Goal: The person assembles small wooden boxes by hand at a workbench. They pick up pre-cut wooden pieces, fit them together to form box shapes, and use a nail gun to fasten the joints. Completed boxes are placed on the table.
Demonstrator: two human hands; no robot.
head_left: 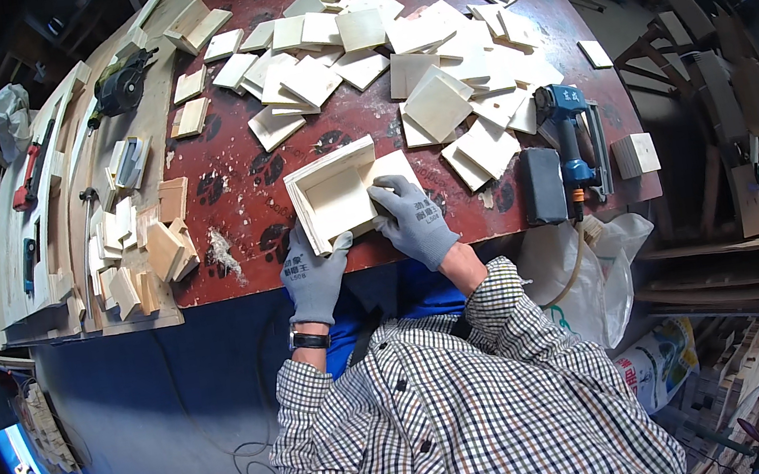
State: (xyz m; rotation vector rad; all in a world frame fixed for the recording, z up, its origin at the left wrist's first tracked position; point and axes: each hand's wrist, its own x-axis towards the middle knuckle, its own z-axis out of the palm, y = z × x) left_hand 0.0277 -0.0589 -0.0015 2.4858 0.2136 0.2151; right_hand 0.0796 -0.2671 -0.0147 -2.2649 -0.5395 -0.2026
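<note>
A small open wooden box (334,201) of pale boards tilts at the near edge of the red table, its open side facing up. My left hand (316,276), in a grey glove, grips its lower left corner, with the thumb along the near side. My right hand (415,220), gloved alike, has its fingers closed over the box's right side. A pale board (397,169) shows just beyond the right fingers; whether it is fixed to the box I cannot tell. The fingers partly hide the box's near and right edges.
Loose square wooden boards (418,54) cover the table's far and middle part. A blue nail gun (570,140) lies at right beside a dark block (542,185). Wood offcuts (127,246) and a dark power tool (120,83) sit at left. A white plastic bag (587,282) hangs below the right edge.
</note>
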